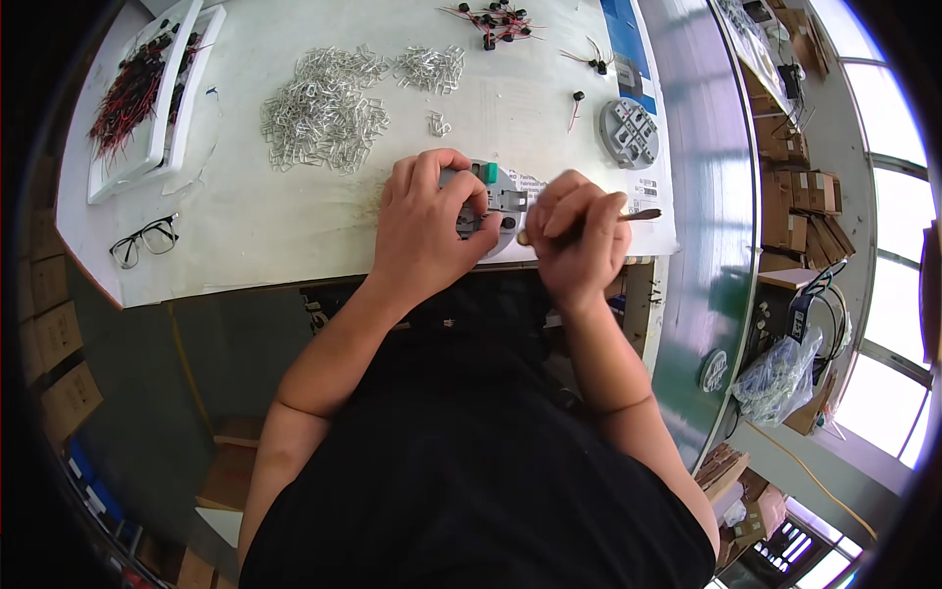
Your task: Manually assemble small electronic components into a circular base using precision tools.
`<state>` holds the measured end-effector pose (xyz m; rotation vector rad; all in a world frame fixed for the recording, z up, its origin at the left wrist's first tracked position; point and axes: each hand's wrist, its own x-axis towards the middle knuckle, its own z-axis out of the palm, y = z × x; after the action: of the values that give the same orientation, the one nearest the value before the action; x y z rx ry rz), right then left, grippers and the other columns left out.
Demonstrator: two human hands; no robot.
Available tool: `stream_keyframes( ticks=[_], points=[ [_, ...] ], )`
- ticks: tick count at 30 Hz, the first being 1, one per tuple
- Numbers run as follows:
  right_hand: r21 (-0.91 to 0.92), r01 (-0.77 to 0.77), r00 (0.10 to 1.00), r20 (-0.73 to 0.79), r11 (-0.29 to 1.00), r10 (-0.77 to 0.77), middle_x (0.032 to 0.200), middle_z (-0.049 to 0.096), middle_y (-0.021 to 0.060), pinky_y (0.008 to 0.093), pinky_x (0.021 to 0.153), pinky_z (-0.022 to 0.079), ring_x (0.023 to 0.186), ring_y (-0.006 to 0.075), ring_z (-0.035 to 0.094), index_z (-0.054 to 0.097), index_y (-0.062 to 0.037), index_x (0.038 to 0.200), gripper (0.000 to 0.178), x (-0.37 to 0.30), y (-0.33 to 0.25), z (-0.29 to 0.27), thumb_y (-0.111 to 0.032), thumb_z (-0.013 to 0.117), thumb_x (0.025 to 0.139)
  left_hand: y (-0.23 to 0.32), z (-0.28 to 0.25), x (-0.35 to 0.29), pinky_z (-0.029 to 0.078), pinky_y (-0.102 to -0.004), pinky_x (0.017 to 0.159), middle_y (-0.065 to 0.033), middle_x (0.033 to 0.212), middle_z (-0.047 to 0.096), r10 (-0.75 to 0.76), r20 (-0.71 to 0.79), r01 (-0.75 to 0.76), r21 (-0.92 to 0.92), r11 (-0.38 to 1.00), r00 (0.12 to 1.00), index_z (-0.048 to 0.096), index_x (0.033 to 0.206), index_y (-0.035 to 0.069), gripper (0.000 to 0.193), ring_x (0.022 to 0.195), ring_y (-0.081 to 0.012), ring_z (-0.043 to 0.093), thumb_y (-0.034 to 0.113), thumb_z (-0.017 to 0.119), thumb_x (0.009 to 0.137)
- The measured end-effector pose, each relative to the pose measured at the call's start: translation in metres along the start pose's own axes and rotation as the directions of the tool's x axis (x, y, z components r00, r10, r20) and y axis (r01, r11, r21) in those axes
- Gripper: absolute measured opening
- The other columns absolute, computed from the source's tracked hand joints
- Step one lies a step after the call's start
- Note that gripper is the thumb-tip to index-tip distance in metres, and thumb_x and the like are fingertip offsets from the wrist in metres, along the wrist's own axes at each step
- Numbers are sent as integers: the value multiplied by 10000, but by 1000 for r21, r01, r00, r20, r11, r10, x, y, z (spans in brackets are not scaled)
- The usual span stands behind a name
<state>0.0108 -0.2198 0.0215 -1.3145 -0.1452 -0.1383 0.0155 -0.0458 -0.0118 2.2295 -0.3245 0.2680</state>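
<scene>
My left hand (429,218) is curled over a round grey fixture (504,185) near the table's front edge, fingers and thumb closed about its left side. A green block (488,173) and a small metal bracket (511,201) show on the fixture. Just right of it, my right hand (581,236) is closed around a slim tool, slightly smeared by motion. The tool's flattened brownish tip (643,215) points right, and its other end sticks out by the fixture. Whether the left fingertips pinch a small part is hidden.
Bent metal clips (327,108) lie heaped beyond my left hand, beside a smaller pile (430,70). Small black parts with red wires (497,22) lie at the far side; more fill a white tray (132,103). Glasses (145,240) lie left, another grey fixture (629,133) right.
</scene>
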Motion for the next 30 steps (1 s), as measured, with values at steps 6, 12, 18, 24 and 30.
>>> stream_keyframes(
  ticks=[6,12,18,24,30],
  points=[
    [-175,247,962,164,953,-219,658,492,96,276,447,326,494,141,399,446,-59,722,551,10,28,9,-365,381,1176,-6,2,-2,441,-451,1030,-66,1252,595,37,-5,-37,-21,999,999,664,935,148,267,1216,-318,538,228,857,769],
    [-136,247,952,221,959,-214,661,469,80,289,455,323,481,154,378,449,-61,741,553,19,29,5,-402,377,1171,12,-10,3,429,-476,1078,-109,1381,534,105,-29,-102,90,991,994,614,1321,173,704,1279,-354,499,286,913,695],
    [554,-99,995,35,827,96,722,456,47,312,564,372,598,174,430,519,-44,849,577,23,-39,-14,-492,338,1164,26,-22,15,426,-508,1123,-168,1503,448,165,269,-173,5,985,949,470,1473,143,996,1353,-397,470,222,970,615],
    [-433,-24,984,147,901,97,807,556,43,311,622,429,677,161,516,633,-26,888,465,21,-54,-39,-406,515,1130,-13,-10,-3,464,-518,1102,-184,1497,463,249,-112,-273,-336,901,962,467,1473,118,1023,1341,-446,497,158,992,597],
    [-854,47,952,196,518,237,827,637,94,363,654,486,716,213,616,699,1,893,377,18,-35,-25,-326,642,1073,-23,-38,-22,496,-494,1079,-175,1450,536,109,0,-105,-290,951,994,490,1456,82,966,1319,-418,548,207,997,643]
  ],
)
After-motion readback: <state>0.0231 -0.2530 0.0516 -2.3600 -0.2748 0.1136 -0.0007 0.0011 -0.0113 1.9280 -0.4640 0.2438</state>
